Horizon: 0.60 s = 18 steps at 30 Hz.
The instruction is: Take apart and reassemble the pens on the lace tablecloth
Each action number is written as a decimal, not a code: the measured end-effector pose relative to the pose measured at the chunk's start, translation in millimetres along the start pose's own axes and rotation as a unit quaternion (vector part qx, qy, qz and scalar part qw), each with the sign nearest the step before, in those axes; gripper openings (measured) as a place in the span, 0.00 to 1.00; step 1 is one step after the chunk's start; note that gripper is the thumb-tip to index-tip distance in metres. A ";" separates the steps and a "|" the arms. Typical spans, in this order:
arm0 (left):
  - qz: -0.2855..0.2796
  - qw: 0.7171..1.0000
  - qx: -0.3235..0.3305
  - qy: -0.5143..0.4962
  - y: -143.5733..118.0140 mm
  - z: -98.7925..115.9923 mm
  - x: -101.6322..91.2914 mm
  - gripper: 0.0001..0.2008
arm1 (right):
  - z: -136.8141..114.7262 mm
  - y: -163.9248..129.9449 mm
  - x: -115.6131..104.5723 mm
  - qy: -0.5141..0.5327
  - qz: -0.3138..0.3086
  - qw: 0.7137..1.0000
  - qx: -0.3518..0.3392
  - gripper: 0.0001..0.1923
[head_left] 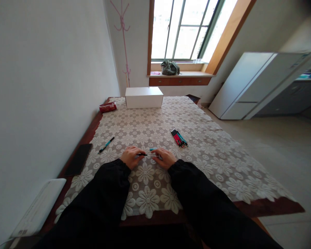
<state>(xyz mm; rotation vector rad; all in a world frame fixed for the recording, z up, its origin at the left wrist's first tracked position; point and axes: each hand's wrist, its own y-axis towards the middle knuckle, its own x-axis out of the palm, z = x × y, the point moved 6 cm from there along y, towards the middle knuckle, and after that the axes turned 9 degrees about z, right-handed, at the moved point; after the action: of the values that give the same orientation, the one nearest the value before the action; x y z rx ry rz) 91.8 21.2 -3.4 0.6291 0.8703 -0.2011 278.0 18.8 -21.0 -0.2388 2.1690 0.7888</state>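
Note:
Near the front middle of the lace-covered table, my left hand pinches the black part of a pen. A thin, pale pen refill stretches from it toward my right hand, whose thumb and fingers close on its other end. Just beyond my right fingertips lies a teal pen barrel, partly hidden by the hand. To the left rests a teal and black pen. Several red, black and teal pens lie side by side to the right.
A white box stands at the table's far end, beside a red packet. Along the left edge are a dark phone and a white device close to the wall. Flowered lace cloth covers the tabletop.

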 end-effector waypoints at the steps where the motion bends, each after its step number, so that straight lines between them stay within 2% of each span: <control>1: 0.004 1.000 -0.003 0.001 0.1 -1.0 -0.4 0.07 | 1.3 0.2 -2.0 -0.003 0.011 1.000 0.009 0.11; 4: 0.013 1.000 -0.007 0.000 0.3 -2.3 -1.7 0.07 | 4.7 0.9 -6.8 -0.006 0.035 0.999 0.032 0.07; 7: 0.018 1.000 -0.008 -0.004 0.3 -1.9 -2.8 0.07 | 3.7 1.7 -6.7 -0.004 0.031 0.999 0.028 0.03; 12: 0.018 1.000 -0.008 -0.012 0.2 -1.6 -2.4 0.07 | -3.6 2.1 -2.3 0.026 0.002 1.000 -0.011 0.03; 18: 0.009 1.000 0.003 -0.025 -0.2 -0.3 -0.5 0.06 | -5.6 1.5 -2.8 0.048 0.002 0.999 -0.013 0.08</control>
<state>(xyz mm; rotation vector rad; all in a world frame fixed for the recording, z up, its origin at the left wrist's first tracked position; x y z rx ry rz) 91.2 21.2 -3.3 0.6354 0.8157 -0.2020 275.7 16.3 -15.5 -0.2909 2.2499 0.8223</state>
